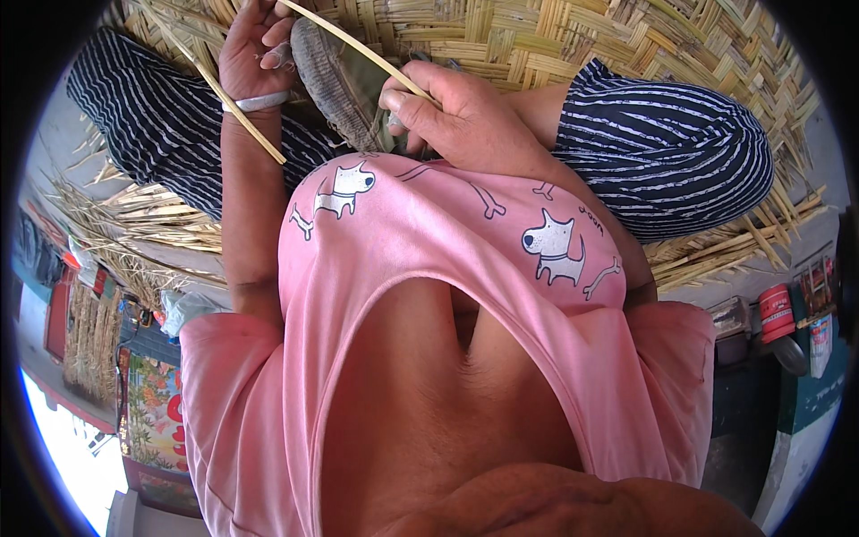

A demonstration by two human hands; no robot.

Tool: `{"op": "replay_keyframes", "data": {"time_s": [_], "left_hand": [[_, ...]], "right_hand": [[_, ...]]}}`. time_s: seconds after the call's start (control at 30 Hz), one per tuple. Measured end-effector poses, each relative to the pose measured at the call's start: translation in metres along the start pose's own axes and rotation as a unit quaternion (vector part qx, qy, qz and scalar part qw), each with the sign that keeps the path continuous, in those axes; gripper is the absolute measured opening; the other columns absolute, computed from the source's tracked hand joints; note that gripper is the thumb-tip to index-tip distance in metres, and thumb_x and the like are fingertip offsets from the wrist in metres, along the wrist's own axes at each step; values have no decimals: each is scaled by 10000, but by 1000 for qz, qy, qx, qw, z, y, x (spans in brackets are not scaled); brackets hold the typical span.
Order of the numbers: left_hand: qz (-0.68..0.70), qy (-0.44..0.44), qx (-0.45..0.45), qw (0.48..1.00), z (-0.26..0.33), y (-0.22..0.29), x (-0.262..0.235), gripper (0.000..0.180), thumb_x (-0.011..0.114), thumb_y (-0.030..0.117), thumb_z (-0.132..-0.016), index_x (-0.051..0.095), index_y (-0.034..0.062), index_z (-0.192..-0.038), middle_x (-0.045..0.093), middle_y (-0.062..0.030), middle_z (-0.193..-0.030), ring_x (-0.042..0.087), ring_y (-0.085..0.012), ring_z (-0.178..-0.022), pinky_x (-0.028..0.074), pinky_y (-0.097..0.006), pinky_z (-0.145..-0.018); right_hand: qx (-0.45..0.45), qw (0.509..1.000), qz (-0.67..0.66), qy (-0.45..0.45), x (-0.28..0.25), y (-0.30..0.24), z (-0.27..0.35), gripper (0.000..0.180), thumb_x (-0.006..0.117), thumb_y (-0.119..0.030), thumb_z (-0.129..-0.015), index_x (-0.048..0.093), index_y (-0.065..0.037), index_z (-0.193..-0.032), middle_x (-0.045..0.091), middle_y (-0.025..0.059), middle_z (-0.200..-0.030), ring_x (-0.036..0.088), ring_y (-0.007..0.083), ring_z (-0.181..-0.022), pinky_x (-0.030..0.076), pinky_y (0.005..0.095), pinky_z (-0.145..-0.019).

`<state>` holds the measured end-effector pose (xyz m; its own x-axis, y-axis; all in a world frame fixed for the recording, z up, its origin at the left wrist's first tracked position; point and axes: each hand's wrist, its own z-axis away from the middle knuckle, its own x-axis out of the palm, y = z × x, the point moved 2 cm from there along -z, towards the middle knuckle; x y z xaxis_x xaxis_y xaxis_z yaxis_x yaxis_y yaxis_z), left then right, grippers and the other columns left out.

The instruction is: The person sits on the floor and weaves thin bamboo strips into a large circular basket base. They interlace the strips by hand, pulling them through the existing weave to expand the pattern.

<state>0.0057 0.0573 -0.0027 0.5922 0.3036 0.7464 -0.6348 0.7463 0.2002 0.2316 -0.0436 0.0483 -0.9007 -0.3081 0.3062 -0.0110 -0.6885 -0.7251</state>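
Observation:
My left hand (pixel 253 55), with a silver bangle on the wrist, is curled at the top of the view, its fingers closed around the far end of a thin pale bamboo strip (pixel 362 46). My right hand (pixel 458 115) pinches the near end of the same strip between thumb and fingers. Between the two hands lies the grey worn sole of a sandal (pixel 333 79). A second bamboo strip (pixel 234 112) runs slantwise across my left wrist. Under both hands spreads a woven bamboo mat (pixel 582 40).
My knees in dark striped trousers (pixel 667 148) frame the hands left and right, and a pink printed shirt (pixel 429 224) fills the middle. Loose bamboo slivers (pixel 134 219) fringe the mat's edge. A red tin (pixel 776 313) and coloured containers stand at the right.

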Motion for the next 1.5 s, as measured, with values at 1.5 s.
{"op": "replay_keyframes", "data": {"time_s": [1.5], "left_hand": [[-8,30,26,999,2,-1,-6,407,434,399,-1100,604,42,-1002,418,52,-569,342,-43,-398,280,-159,-333]], "right_hand": [[-13,1000,8,-14,1,4,-2,274,578,-284,-1025,652,-21,-1008,682,68,-750,658,150,-653,535,331,-653]]}}
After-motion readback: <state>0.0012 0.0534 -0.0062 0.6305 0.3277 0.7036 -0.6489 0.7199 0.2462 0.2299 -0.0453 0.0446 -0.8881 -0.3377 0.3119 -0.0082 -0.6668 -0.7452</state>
